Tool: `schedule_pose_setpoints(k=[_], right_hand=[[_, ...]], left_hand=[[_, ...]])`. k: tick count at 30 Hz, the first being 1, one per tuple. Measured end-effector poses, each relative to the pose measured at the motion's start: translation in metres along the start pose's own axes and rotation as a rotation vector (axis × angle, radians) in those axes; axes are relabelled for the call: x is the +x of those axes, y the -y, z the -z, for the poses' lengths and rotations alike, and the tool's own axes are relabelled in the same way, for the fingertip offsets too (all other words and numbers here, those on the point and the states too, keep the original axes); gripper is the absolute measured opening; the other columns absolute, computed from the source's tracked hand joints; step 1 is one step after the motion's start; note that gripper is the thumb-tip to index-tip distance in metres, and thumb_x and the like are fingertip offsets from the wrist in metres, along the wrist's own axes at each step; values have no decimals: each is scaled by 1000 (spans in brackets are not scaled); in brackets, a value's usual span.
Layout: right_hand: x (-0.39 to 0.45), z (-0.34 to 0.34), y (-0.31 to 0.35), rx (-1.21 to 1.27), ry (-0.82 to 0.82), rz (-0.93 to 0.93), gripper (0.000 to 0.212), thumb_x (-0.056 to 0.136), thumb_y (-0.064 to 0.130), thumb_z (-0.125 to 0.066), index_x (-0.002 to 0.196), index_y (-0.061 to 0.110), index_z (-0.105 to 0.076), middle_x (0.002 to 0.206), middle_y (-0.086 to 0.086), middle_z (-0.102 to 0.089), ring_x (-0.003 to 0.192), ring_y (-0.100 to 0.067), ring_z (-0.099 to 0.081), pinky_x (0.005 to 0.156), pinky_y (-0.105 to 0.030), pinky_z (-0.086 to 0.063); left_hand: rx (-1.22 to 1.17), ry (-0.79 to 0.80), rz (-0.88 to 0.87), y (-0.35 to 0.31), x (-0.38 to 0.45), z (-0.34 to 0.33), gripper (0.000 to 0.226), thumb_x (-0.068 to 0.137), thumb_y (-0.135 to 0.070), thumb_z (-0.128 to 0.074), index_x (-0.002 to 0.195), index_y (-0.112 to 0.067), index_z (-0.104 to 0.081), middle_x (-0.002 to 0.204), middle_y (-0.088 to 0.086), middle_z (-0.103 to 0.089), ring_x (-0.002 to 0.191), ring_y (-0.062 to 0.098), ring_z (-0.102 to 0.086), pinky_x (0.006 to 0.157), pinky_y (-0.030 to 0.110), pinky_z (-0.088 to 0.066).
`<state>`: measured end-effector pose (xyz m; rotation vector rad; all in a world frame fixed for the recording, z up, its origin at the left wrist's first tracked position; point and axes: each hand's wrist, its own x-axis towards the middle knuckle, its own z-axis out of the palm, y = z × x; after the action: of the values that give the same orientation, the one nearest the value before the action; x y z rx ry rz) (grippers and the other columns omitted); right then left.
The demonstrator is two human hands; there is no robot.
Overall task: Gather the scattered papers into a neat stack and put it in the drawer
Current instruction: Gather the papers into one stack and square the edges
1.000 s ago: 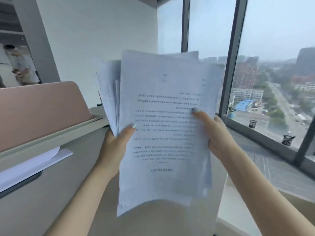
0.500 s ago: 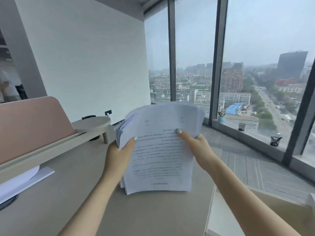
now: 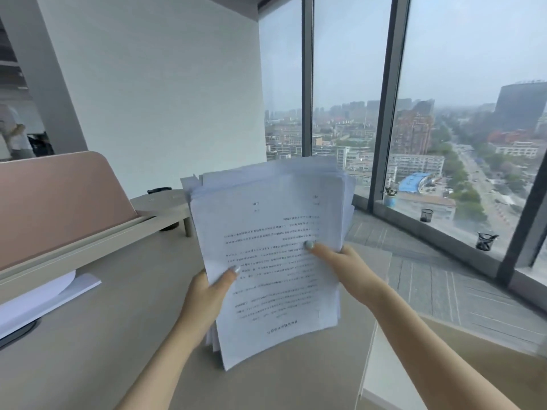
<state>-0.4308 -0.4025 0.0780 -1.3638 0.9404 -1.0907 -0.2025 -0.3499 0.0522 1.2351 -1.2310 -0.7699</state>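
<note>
A thick stack of white printed papers (image 3: pixel 275 232) stands upright on its lower edge over the beige desk (image 3: pixel 103 335), tilted slightly left. Its sheets are uneven at the top and bottom edges. My left hand (image 3: pixel 208 294) grips the stack's lower left side, thumb on the front page. My right hand (image 3: pixel 343 261) holds the right side, with its thumb pressed on the print. No drawer is in view.
A pink divider panel (image 3: pixel 59 202) on a beige rail runs along the desk's left. White sheets (image 3: pixel 44 300) lie under it. A round stand (image 3: pixel 159 199) sits behind. Floor-to-ceiling windows are to the right, with two black mesh cups (image 3: pixel 485 241) on the sill. A person stands far left.
The stack came down from in front of my face to the desk top and has since tipped slightly left. Both hands kept their grip.
</note>
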Motion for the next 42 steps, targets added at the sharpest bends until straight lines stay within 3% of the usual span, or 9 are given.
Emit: schedule_pose_setpoints(k=[3, 9, 21, 26, 30, 32, 35, 38, 42], right_hand=[[5, -14, 20, 23, -45, 55, 18, 81, 31, -68, 93, 18, -71, 99, -5, -75, 88, -22, -73, 81, -36, -58], [9, -10, 66, 96, -25, 207, 14, 81, 29, -68, 93, 23, -69, 96, 1, -76, 87, -18, -73, 75, -31, -58], [1, -10, 15, 136, 43, 45, 15, 84, 24, -63, 96, 17, -69, 90, 0, -77, 83, -19, -74, 71, -32, -60], [-16, -7, -16, 157, 81, -59, 20, 82, 27, -66, 100, 17, -68, 96, 0, -77, 87, -17, -73, 67, -25, -58], [-25, -14, -42, 138, 46, -85, 28, 77, 35, -70, 101, 19, -68, 93, 5, -77, 88, -13, -73, 69, -23, -57], [-24, -21, -43, 159, -28, -20, 28, 71, 38, -69, 94, 21, -69, 86, 7, -78, 84, -12, -73, 72, -26, -56], [-18, -28, -34, 192, -115, 83, 25, 69, 40, -66, 88, 24, -72, 87, 6, -77, 86, -14, -73, 78, -33, -56], [-13, -24, -23, 144, -109, 142, 11, 83, 33, -65, 86, 25, -71, 86, 8, -77, 84, -10, -72, 77, -28, -55], [-9, -9, -14, 93, -46, 109, 41, 78, 43, -59, 106, 15, -68, 107, -4, -74, 98, -19, -70, 86, -33, -53]], left_hand=[[1, -108, -107, -24, 8, -2, 21, 91, -20, -55, 87, -38, -64, 79, -32, -66, 78, -15, -63, 71, 15, -46], [-189, -122, -158, -65, 28, 8, 14, 85, -27, -62, 97, -35, -65, 103, -13, -71, 95, 6, -66, 81, 29, -51], [-87, -110, -61, -14, 3, 7, 19, 90, -16, -58, 90, -33, -65, 95, -13, -70, 94, 9, -66, 80, 28, -50], [-209, 8, -31, -7, -7, 11, 42, 67, -48, -66, 105, -29, -67, 105, -10, -74, 99, 9, -69, 83, 30, -52], [-160, 21, -40, 4, -17, 11, 47, 47, -60, -67, 88, -37, -67, 80, -29, -72, 78, -11, -67, 61, 7, -49], [-153, -34, -54, -1, -14, 5, 17, 57, -52, -62, 67, -42, -70, 64, -28, -69, 63, -10, -64, 55, 8, -48], [-131, -72, -107, -20, -7, -2, 15, 66, -41, -56, 52, -40, -62, 48, -20, -59, 45, -3, -53, 47, 20, -43], [-192, -34, -139, -31, -1, 1, 25, 66, -53, -60, 82, -36, -67, 75, -29, -71, 73, -12, -66, 59, 8, -49], [-234, -49, -116, -25, 4, 16, 50, 61, -66, -55, 97, -33, -64, 97, -20, -73, 95, 1, -67, 81, 20, -50]])
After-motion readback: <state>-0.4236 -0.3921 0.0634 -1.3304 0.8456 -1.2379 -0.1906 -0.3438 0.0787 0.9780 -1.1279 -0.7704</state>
